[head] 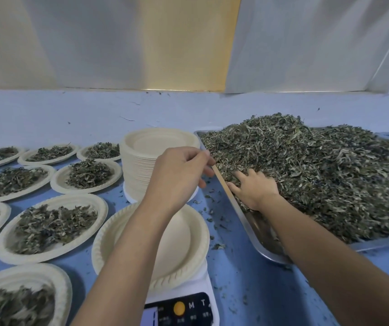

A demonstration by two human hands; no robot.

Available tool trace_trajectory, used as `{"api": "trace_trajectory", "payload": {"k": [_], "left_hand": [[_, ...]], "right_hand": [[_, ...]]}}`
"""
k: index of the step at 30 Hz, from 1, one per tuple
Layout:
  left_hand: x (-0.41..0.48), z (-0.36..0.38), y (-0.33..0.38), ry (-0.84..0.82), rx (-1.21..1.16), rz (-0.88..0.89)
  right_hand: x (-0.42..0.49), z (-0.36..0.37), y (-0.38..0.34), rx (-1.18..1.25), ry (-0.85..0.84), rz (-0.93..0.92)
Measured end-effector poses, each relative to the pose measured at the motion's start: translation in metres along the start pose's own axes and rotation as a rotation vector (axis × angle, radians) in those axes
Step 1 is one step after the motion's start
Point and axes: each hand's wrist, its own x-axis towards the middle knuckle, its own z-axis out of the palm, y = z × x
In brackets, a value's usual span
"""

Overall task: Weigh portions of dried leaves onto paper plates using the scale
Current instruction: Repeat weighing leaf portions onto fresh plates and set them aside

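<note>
An empty paper plate (111, 241) sits on the white scale (208, 292), whose dark panel shows at the bottom edge. To the right, a metal tray (377, 244) holds a big heap of dried leaves (318, 175). My right hand (254, 188) lies on the heap's left side, fingers spread and pushed among the leaves. My left hand (179, 175) hovers over the plate stack, its curled fingertips at the tray's left rim. Whether it grips the rim or anything else is unclear. My left forearm crosses over the empty plate.
A tall stack of empty paper plates (158, 142) stands behind the scale. Several plates filled with leaves (54, 224) cover the blue table (235, 267) at left. Loose leaf crumbs lie between scale and tray. A pale wall runs behind.
</note>
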Motion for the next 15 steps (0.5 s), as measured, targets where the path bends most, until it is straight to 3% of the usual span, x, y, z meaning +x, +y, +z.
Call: {"api": "trace_trajectory", "payload": {"k": [5, 9, 15], "left_hand": [[-0.001, 0.003, 0.001, -0.017, 0.025, -0.001], [-0.002, 0.004, 0.001, -0.02, 0.042, 0.001], [-0.004, 0.005, 0.0, -0.024, 0.076, 0.011]], "right_hand": [[-0.005, -0.007, 0.003, 0.084, 0.154, 0.012], [-0.01, -0.009, 0.0, 0.019, 0.018, 0.05], [-0.018, -0.018, -0.005, 0.081, -0.038, 0.007]]}}
